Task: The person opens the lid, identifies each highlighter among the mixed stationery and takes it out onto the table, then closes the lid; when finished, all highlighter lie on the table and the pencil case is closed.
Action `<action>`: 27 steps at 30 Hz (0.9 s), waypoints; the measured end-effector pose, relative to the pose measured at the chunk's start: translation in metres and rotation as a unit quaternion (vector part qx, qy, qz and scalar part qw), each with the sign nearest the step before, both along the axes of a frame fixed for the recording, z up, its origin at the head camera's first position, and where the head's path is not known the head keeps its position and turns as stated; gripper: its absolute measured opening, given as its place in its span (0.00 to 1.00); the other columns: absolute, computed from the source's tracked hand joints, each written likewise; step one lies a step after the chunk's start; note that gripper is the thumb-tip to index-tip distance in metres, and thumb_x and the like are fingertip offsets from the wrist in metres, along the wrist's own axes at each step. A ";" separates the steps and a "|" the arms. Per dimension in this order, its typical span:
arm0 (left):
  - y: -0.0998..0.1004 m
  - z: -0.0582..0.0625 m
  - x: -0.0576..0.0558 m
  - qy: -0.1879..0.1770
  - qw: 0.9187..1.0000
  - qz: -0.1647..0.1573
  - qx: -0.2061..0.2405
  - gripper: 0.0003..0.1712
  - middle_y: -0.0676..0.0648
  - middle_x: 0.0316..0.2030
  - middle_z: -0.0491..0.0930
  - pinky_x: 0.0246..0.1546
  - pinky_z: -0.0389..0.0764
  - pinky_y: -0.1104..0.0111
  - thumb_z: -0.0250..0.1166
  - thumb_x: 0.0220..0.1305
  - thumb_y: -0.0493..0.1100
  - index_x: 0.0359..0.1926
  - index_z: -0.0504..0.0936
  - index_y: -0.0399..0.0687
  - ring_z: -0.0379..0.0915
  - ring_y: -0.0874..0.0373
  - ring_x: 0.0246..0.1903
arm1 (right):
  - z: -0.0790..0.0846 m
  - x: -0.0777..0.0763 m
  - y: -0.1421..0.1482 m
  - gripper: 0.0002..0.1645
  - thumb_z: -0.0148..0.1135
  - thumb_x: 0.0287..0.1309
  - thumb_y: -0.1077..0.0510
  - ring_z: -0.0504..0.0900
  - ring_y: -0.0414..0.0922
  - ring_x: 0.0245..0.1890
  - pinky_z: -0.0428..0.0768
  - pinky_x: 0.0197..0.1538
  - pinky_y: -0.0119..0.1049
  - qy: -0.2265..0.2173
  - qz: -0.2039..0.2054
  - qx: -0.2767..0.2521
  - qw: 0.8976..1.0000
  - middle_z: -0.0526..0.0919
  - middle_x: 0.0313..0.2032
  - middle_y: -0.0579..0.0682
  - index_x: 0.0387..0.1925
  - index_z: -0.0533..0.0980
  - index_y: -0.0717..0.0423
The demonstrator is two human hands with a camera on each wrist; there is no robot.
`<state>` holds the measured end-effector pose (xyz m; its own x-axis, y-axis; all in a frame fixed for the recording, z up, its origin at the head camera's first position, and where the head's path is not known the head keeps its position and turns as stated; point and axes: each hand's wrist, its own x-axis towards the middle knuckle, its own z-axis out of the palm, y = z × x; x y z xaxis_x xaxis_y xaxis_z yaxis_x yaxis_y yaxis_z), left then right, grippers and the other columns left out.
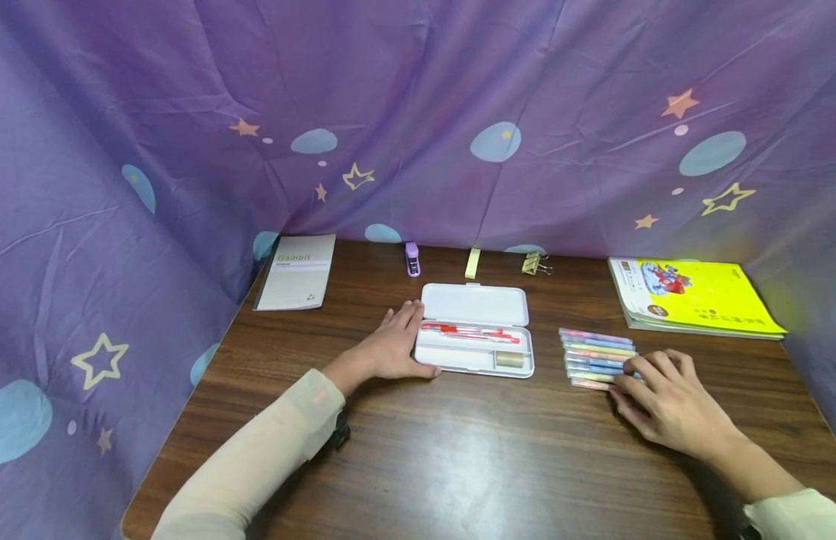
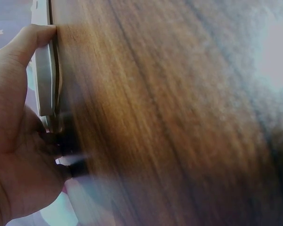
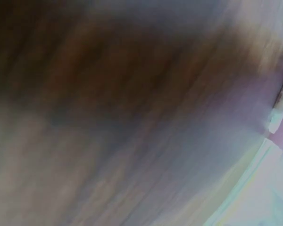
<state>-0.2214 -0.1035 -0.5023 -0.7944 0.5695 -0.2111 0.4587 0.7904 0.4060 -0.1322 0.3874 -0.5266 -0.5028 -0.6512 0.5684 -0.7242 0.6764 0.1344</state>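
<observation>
An open white pencil case (image 1: 474, 360) lies on the table, its lid (image 1: 474, 304) tipped back. Red pens (image 1: 471, 332) lie in its long compartment, and a small tan block (image 1: 509, 359) fills the front right one. My left hand (image 1: 394, 346) holds the case's left end, thumb along the front wall and fingers round the left side; the left wrist view shows the thumb (image 2: 35, 37) on the edge. To the right, several coloured pens (image 1: 596, 352) lie side by side. My right hand (image 1: 667, 397) curls its fingers over their right ends, hiding the tips there.
At the back stand a purple stapler (image 1: 412, 259), a pale yellow strip (image 1: 472, 264) and a binder clip (image 1: 535, 263). A notebook (image 1: 298, 274) lies at the back left, yellow books (image 1: 697, 296) at the back right. Purple curtains (image 1: 418, 112) border the wooden table (image 1: 424, 465).
</observation>
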 end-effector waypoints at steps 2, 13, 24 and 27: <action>0.000 0.000 0.000 0.003 1.000 0.000 0.000 0.78 0.33 0.90 0.38 0.91 0.38 0.45 0.69 0.64 0.77 0.89 0.38 0.32 0.31 0.38 0.91 | 0.002 -0.003 -0.005 0.29 0.49 0.80 0.39 0.76 0.62 0.41 0.69 0.51 0.71 0.002 0.003 0.000 1.000 0.82 0.41 0.56 0.37 0.85 0.55; 0.003 0.002 0.000 0.008 1.000 0.003 -0.022 0.77 0.34 0.90 0.40 0.91 0.42 0.45 0.70 0.64 0.76 0.89 0.39 0.33 0.34 0.39 0.91 | 0.031 -0.044 -0.052 0.20 0.68 0.68 0.51 0.81 0.55 0.45 0.82 0.48 0.57 -0.100 -0.027 -0.011 0.995 0.84 0.46 0.56 0.51 0.87 0.61; 0.000 0.002 0.001 0.009 1.000 0.003 -0.010 0.77 0.34 0.90 0.41 0.91 0.42 0.44 0.71 0.64 0.75 0.89 0.39 0.34 0.34 0.39 0.91 | 0.038 -0.101 -0.125 0.33 0.61 0.79 0.57 0.80 0.69 0.68 0.81 0.69 0.68 -0.277 -0.099 -0.022 0.956 0.80 0.67 0.71 0.77 0.70 0.69; -0.001 0.002 0.000 0.011 1.000 0.001 -0.012 0.76 0.33 0.90 0.41 0.91 0.42 0.44 0.71 0.64 0.75 0.89 0.39 0.34 0.35 0.38 0.91 | 0.035 -0.110 -0.138 0.37 0.61 0.79 0.57 0.77 0.71 0.71 0.77 0.74 0.69 -0.301 -0.103 -0.020 0.948 0.78 0.70 0.74 0.80 0.65 0.71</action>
